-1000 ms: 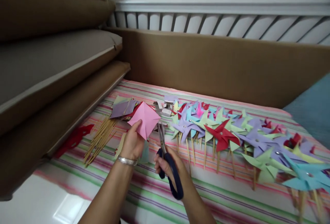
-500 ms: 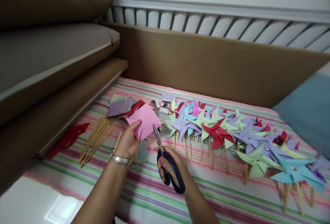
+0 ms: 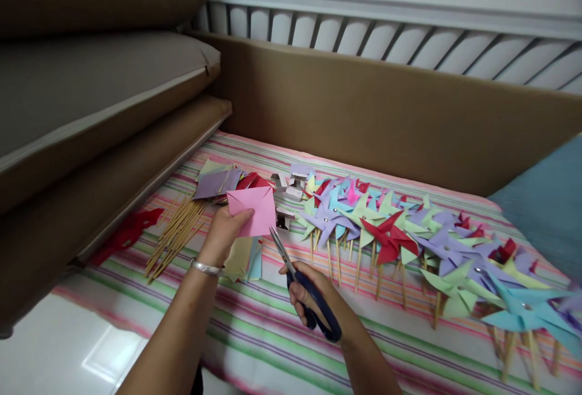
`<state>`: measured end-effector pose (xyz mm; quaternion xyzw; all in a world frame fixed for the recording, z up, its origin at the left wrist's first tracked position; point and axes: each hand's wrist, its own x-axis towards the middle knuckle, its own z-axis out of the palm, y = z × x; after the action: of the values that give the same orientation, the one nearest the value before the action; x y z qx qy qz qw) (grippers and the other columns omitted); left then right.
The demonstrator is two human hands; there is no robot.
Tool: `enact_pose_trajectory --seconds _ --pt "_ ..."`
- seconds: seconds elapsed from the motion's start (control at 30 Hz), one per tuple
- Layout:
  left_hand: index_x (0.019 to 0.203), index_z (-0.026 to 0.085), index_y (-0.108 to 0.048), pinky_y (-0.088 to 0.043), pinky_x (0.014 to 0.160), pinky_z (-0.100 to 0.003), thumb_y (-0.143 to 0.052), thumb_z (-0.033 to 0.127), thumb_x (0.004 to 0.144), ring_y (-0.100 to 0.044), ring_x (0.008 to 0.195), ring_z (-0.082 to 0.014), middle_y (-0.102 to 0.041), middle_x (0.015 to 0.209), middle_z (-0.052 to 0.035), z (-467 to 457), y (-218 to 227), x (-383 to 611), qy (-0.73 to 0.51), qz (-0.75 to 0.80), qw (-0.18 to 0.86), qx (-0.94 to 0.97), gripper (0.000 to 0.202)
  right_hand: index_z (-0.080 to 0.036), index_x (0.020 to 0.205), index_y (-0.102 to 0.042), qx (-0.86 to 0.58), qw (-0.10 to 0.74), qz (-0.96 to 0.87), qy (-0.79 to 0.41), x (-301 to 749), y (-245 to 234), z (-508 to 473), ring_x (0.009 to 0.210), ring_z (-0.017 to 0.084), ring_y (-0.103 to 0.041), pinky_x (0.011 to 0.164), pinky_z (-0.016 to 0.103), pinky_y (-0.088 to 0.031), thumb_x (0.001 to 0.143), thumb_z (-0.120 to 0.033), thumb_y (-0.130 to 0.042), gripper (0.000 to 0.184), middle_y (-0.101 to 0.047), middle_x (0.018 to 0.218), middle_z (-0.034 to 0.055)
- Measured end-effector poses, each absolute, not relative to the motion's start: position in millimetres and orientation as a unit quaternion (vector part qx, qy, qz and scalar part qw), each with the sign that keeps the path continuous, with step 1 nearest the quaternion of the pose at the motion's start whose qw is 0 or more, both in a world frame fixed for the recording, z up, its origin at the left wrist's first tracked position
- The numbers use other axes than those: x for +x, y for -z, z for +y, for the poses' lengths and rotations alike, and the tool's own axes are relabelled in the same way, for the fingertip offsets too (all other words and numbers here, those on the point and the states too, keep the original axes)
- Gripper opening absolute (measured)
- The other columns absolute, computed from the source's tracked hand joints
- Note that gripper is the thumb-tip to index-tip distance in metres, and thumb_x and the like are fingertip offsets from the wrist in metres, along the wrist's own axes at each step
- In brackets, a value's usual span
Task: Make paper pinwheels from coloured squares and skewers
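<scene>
A square of pink paper point(image 3: 261, 216) is pinched in my left hand point(image 3: 231, 228), with the thumb across its face. Slits run inward from its two upper corners. My right hand point(image 3: 307, 292) grips a pair of scissors point(image 3: 321, 307) by the dark blue handles. The blades look nearly closed, and their tips are at the paper's lower right corner; whether they touch it I cannot tell. Under and beside my left hand lie pale yellow and light blue paper pieces point(image 3: 240, 256). Behind the pink square is a pile of purple, red and yellow paper point(image 3: 218, 182).
Several finished paper pinwheels point(image 3: 388, 237) on sticks cover the right side of the striped cloth point(image 3: 273, 328). Bare wooden sticks point(image 3: 175, 234) lie on the left near a red piece point(image 3: 127, 237). Small open boxes point(image 3: 293, 185) stand behind. Stacked cushions point(image 3: 113, 91) and a brown panel point(image 3: 364, 104) border the space.
The pink paper has been turned in my left hand from a diamond position to a squarer one. The scissors have moved slightly right and down, away from the paper's right side.
</scene>
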<state>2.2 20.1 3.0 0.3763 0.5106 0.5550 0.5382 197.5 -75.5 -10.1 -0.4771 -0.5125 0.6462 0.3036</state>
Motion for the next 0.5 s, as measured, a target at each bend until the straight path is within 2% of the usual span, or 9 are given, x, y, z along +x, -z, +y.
enact_pose_trajectory --seconds 0.27,0.5 --pt "0.085 0.009 -0.068 -0.045 0.066 -0.027 -0.073 0.029 0.057 -0.062 0.070 -0.0184 -0.071 0.084 -0.0086 16 -11 -3 -0.496 0.499 0.571 0.423 0.035 -0.017 0.105 -0.047 -0.436 0.287 -0.536 -0.663 217 6 -74 0.038 0.004 -0.043 0.035 0.016 -0.033 0.076 -0.049 -0.057 0.044 -0.048 0.061 -0.0052" --pt "0.088 0.011 -0.068 -0.045 0.066 -0.027 -0.071 0.028 0.061 -0.061 0.073 -0.0183 -0.070 0.089 -0.0082 12 -9 -6 -0.427 0.451 0.621 0.478 0.032 -0.014 0.111 -0.049 -0.466 0.269 -0.513 -0.669 219 2 -77 0.036 0.004 -0.042 0.033 0.016 -0.031 0.074 -0.045 -0.060 0.049 -0.047 0.058 -0.0059"
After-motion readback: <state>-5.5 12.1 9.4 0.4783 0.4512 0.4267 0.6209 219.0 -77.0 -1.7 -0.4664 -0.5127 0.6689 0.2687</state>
